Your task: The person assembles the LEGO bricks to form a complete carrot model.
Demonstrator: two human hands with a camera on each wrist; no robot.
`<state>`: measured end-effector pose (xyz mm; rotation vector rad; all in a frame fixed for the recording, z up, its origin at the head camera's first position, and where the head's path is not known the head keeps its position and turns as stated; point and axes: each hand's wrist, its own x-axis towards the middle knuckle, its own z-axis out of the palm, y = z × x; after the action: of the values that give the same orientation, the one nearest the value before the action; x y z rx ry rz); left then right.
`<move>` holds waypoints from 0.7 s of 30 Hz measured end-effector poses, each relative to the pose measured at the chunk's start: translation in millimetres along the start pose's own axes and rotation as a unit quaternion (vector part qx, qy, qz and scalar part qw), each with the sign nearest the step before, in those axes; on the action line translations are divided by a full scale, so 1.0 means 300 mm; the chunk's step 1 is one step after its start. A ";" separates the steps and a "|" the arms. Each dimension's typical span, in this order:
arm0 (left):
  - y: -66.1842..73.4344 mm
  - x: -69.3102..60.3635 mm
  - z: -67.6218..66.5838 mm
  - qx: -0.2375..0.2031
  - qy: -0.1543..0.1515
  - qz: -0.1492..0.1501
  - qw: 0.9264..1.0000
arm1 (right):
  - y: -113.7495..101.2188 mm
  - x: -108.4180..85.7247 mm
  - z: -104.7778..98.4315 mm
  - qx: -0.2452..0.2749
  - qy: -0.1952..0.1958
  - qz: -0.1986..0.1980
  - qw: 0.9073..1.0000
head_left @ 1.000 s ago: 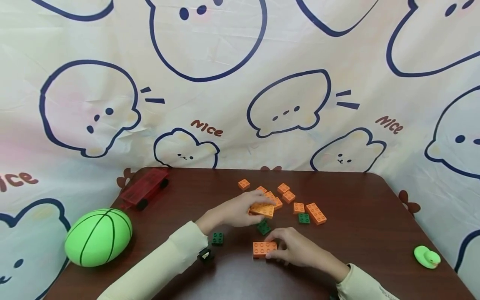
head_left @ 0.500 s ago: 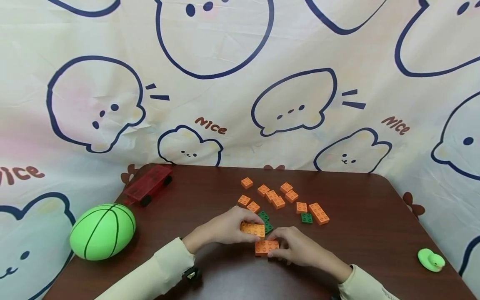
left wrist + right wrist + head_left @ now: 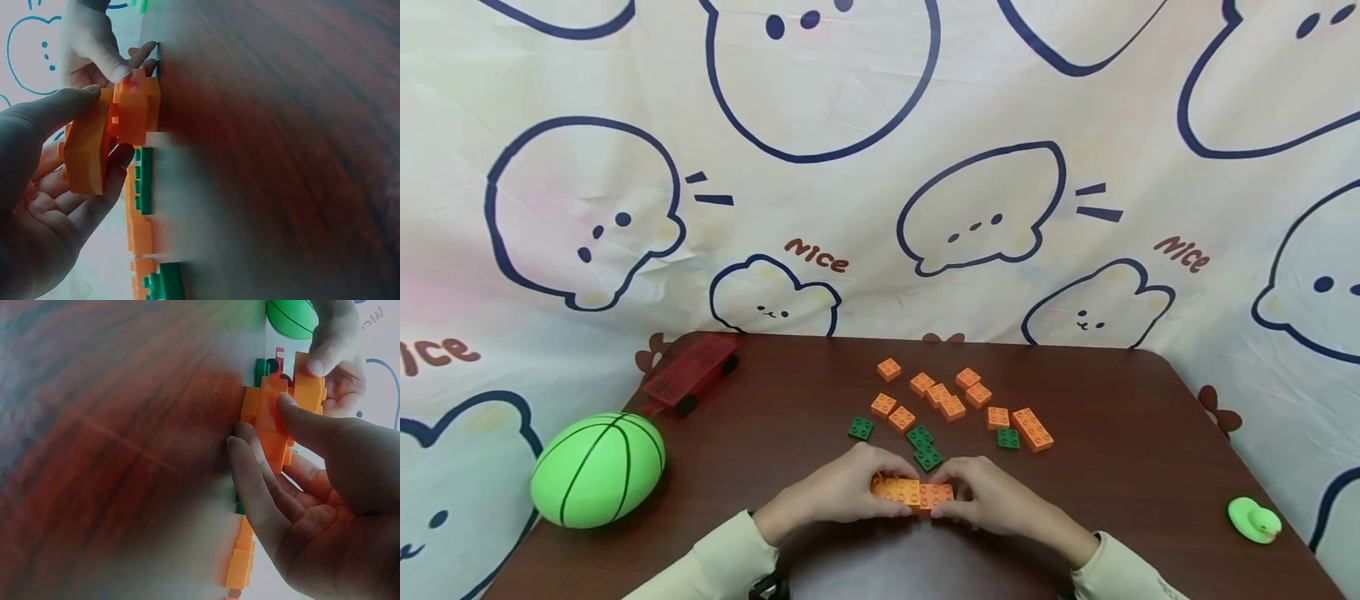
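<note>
In the head view my left hand [image 3: 838, 485] grips a yellow-orange toy building brick [image 3: 895, 490] between thumb and fingers. My right hand [image 3: 992, 498] holds an orange building brick [image 3: 936, 497] low over the table. The yellow-orange brick overlaps the orange one's left part. Seen from the left wrist, the upper brick [image 3: 87, 150] tilts over the studs of the orange brick [image 3: 132, 115], with a small gap visible. From the right wrist, my right thumb presses the orange brick's side [image 3: 273, 425]; another orange layer [image 3: 250, 403] shows beneath it.
Loose orange bricks [image 3: 952, 407] and green bricks [image 3: 927, 456] lie beyond my hands on the brown table [image 3: 1112, 467]. A green ball [image 3: 598, 471] and a red toy cart [image 3: 691, 377] stand at left. A green toy duck [image 3: 1253, 520] sits near the right edge.
My left hand has come back toward me with the yellow-orange brick, from the scattered bricks onto the orange brick. The right hand has stayed nearly still, holding its brick.
</note>
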<state>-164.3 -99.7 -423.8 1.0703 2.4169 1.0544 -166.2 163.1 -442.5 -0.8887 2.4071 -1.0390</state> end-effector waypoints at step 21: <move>-0.009 0.011 0.010 -0.011 0.012 -0.020 1.000 | -0.006 -0.009 -0.001 0.007 0.007 -0.004 1.000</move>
<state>-166.5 -97.0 -427.7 1.0026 2.4293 1.0835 -163.5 164.1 -440.8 -0.8890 2.4076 -1.0659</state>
